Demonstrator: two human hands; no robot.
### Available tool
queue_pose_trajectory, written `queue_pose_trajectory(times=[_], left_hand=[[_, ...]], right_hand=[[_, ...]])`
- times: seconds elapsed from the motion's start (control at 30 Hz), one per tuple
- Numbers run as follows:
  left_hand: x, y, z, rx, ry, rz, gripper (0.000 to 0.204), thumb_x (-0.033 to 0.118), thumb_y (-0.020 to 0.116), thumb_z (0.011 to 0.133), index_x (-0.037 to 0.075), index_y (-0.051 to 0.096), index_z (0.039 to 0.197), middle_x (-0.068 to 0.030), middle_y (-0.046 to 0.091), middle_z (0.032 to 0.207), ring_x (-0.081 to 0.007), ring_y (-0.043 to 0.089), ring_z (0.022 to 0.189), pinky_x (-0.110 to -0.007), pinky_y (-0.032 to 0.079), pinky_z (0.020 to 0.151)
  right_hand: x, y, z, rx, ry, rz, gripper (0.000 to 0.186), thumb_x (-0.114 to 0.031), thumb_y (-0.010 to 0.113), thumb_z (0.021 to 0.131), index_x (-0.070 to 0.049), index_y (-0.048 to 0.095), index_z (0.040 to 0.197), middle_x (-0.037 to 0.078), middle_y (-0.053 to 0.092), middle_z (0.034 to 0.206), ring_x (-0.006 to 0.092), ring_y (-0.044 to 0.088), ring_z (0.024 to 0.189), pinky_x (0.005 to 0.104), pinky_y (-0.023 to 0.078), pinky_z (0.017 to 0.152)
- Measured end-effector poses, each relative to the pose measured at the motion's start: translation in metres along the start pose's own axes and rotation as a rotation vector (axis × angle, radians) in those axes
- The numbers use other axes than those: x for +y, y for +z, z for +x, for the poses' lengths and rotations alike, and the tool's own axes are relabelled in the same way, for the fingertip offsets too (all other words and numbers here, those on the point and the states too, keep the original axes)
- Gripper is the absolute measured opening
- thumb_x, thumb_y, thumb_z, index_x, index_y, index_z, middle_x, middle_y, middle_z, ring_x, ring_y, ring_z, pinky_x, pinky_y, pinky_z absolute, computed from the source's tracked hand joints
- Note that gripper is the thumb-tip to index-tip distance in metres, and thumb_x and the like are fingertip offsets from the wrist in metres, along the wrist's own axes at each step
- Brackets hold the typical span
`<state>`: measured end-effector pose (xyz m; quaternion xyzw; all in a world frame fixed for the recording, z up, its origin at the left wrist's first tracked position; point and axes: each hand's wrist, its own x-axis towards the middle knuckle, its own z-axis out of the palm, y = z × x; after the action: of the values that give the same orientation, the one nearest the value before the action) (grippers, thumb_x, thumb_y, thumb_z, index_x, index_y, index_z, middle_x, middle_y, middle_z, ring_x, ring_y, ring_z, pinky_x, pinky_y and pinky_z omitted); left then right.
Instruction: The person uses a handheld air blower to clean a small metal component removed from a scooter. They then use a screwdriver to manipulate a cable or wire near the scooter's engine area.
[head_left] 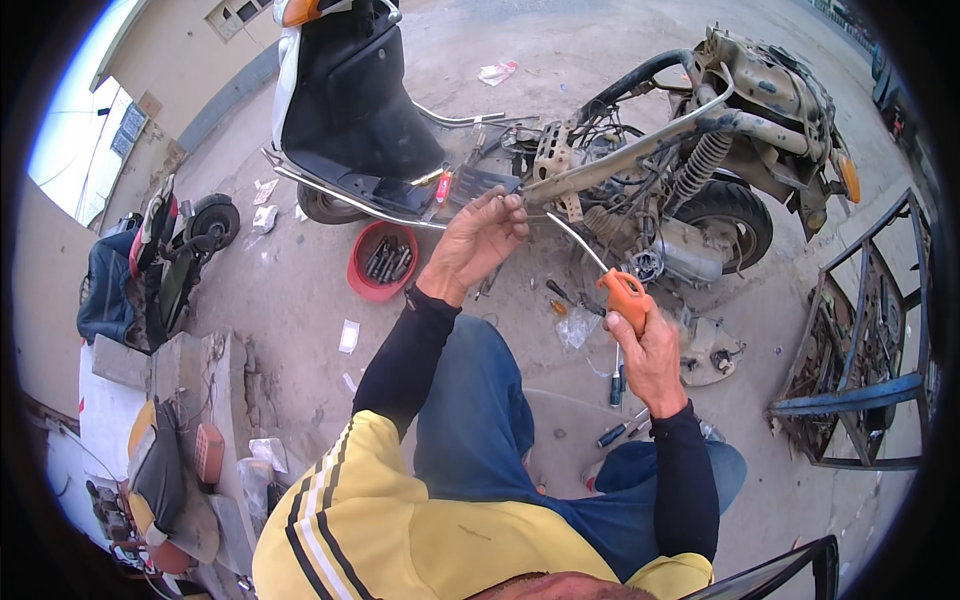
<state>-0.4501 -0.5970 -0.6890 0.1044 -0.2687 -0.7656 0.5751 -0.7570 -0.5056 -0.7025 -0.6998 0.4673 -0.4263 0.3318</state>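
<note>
My left hand (478, 240) is raised in front of the scooter, fingertips pinched around something small I cannot make out. In my right hand (645, 345) is an orange-handled tool (625, 298) with a long, bent metal shaft, whose tip points up-left, just right of my left fingers. Beyond both hands is the partly stripped scooter (740, 85), its frame, spring, rear wheel and engine exposed. A red bowl (365, 285) of metal parts sits left of my left hand. Screwdrivers (610, 437), a clear bag (578, 325) and a removed metal part (708, 355) lie around my right hand.
Another scooter (150, 270) stands at the left. Broken concrete blocks (175, 370), a brick (208, 450) and assorted items line the lower left. A metal frame rack (850, 395) stands at the right. Paper scraps (497, 72) lie on the pavement, with a wall (230, 70) behind.
</note>
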Motion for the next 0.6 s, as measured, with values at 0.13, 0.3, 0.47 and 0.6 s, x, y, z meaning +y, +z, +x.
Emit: queue_pose_trajectory(times=[0.13,0.3,0.47,0.6], left_hand=[[-0.005,-0.002,-0.003,-0.001,-0.017,-0.02,0.015,0.012,0.068,0.101,0.007,0.07,0.116,-0.0054,0.063,0.109,-0.0197,0.06,0.104,-0.034,0.055,0.095],[-0.01,-0.003,-0.007,0.008,-0.033,-0.029,0.015,0.012,0.067,0.102,0.007,0.069,0.115,-0.0058,0.064,0.111,-0.0195,0.061,0.104,-0.034,0.055,0.096],[-0.015,-0.007,-0.009,0.0,-0.05,-0.048,0.015,0.013,0.067,0.103,0.006,0.069,0.115,-0.0064,0.065,0.112,-0.0189,0.061,0.105,-0.035,0.055,0.096],[-0.018,-0.003,-0.01,-0.007,-0.062,-0.04,0.016,0.013,0.065,0.103,0.005,0.068,0.117,-0.0069,0.065,0.113,-0.0183,0.062,0.103,-0.034,0.055,0.095]], right_hand=[[-0.005,0.005,0.0,0.034,-0.035,0.083,0.031,-0.023,0.07,0.099,-0.002,0.064,0.12,0.015,0.066,0.074,0.0315,0.066,0.065,0.0384,0.05,0.063],[-0.004,0.007,-0.001,0.008,-0.046,0.066,0.03,-0.024,0.071,0.098,-0.002,0.064,0.118,0.016,0.063,0.073,0.0332,0.064,0.063,0.0395,0.048,0.061],[-0.004,0.007,-0.002,-0.023,-0.042,0.024,0.032,-0.022,0.071,0.099,-0.001,0.064,0.121,0.014,0.066,0.076,0.0292,0.065,0.065,0.0375,0.05,0.063],[-0.007,0.009,-0.002,-0.004,-0.063,0.07,0.03,-0.024,0.072,0.098,-0.004,0.065,0.118,0.016,0.062,0.072,0.0353,0.062,0.062,0.041,0.047,0.061]])
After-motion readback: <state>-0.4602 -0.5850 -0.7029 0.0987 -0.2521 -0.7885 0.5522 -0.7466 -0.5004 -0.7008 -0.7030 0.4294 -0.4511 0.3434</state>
